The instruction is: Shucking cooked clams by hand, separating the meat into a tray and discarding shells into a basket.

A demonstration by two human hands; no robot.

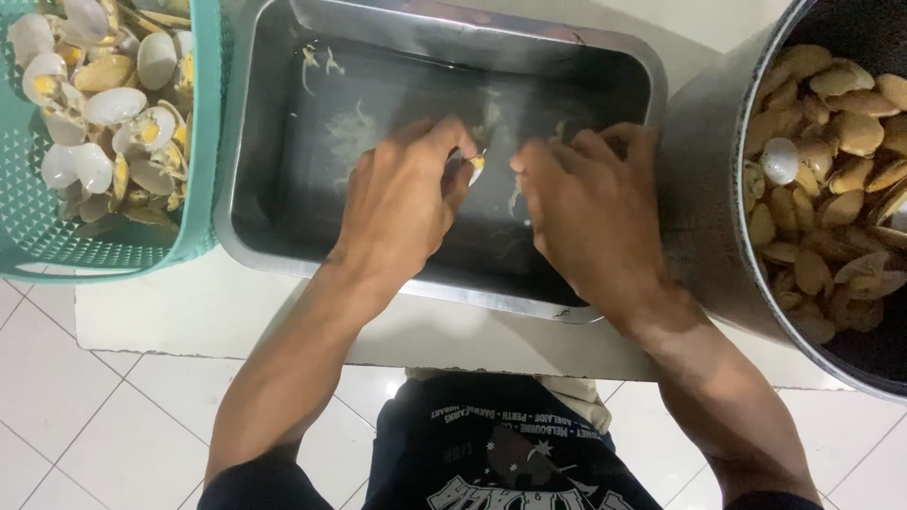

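Note:
Both my hands hover over a rectangular steel tray [255,217] holding water and pale scraps. My left hand [402,203] pinches a small clam [475,166] whose yellowish meat shows at its fingertips. My right hand [590,217] is curled close beside it, its fingertips near the same clam; whether it grips anything is hidden. To the left stands a teal plastic basket [57,236] full of opened white clam shells [104,104]. On the right is a big dark pot [709,189] filled with closed brown clams [831,161].
The tray, basket and pot rest on a low white surface [189,312] above a white tiled floor [85,416]. My dark printed shirt [491,453] shows at the bottom.

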